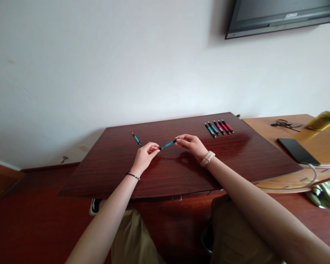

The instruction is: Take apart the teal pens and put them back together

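Observation:
Between my two hands a teal pen [169, 143] with black ends is held just above the dark wooden table [112, 172]. My left hand [146, 155] is closed on its left end, fingertips pinching it. At the other end my right hand [191, 143] pinches the pen's black part with thumb and fingers. Another teal pen [136, 139] lies on the table to the left, beyond my left hand. Over at the right, teal pens [213, 128] and red pens [227, 126] rest side by side in a slanted row.
A lighter wooden cabinet [266, 128] adjoins the table on the right. On it are a black phone [298, 151] with a white cable [315, 174], a coiled black cord [284, 124] and a yellow can [323, 120]. A television [286, 18] hangs on the wall above.

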A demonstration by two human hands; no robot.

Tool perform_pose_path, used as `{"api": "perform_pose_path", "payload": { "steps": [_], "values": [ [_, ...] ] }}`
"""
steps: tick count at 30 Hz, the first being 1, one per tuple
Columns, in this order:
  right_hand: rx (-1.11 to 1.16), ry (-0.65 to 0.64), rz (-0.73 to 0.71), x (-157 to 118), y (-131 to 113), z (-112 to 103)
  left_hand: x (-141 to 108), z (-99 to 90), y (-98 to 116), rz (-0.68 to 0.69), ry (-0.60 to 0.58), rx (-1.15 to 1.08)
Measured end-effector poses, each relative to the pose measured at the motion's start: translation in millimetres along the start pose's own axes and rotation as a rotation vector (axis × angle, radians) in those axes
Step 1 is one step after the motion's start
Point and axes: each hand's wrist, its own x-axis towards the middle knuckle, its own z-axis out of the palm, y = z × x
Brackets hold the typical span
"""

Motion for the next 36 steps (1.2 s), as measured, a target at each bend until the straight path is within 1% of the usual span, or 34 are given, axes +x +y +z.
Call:
{"api": "perform_pose_path", "payload": {
  "steps": [4,8,10,14,16,18,20,22,24,27,29,31,33,36],
  "values": [
    [-0.079,0.071,-0.037,-0.1,1.2,3.4,-3.3,0.5,6.2,0.017,-0.036,0.033],
    [-0.088,0.106,-0.047,0.6,3.2,6.1,-5.4,2.0,11.9,0.044,-0.082,0.082],
    [-0.088,0.063,-0.046,0.1,4.8,8.9,-6.2,3.2,13.8,0.057,-0.109,0.103],
    [-0.108,-0.148,-0.028,-3.2,10.8,19.2,-8.6,6.1,19.3,0.097,-0.207,0.138],
    [-0.127,-0.214,-0.048,-4.8,12.8,25.5,-9.5,7.2,21.9,0.109,-0.253,0.147],
    [-0.162,-0.228,-0.089,-4.9,11.8,29.8,-9.8,7.8,22.6,0.109,-0.265,0.146],
    [-0.162,-0.191,-0.096,-2.9,8.3,28.5,-9.4,7.9,21.4,0.104,-0.248,0.153],
    [-0.132,-0.091,-0.066,1.4,3.9,18.4,-8.7,7.6,20.0,0.102,-0.229,0.179],
    [-0.184,0.057,-0.054,7.1,0.4,-1.4,-8.2,6.8,20.3,0.104,-0.217,0.224],
    [-0.547,0.251,-0.099,14.4,-2.1,-42.3,-8.2,5.1,24.0,0.101,-0.196,0.294],
    [-0.776,0.321,-0.095,16.4,-2.9,-69.1,-8.4,3.7,26.3,0.099,-0.186,0.314],
    [-0.928,0.393,-0.037,16.1,-3.7,-90.9,-8.7,2.4,27.3,0.099,-0.186,0.314],
    [-1.056,0.454,0.011,14.5,-4.2,-106.7,-9.0,1.4,27.1,0.101,-0.194,0.313],
    [-1.221,0.477,0.058,13.0,-3.1,-121.5,-9.5,0.4,25.8,0.108,-0.197,0.320]
  ]
}}
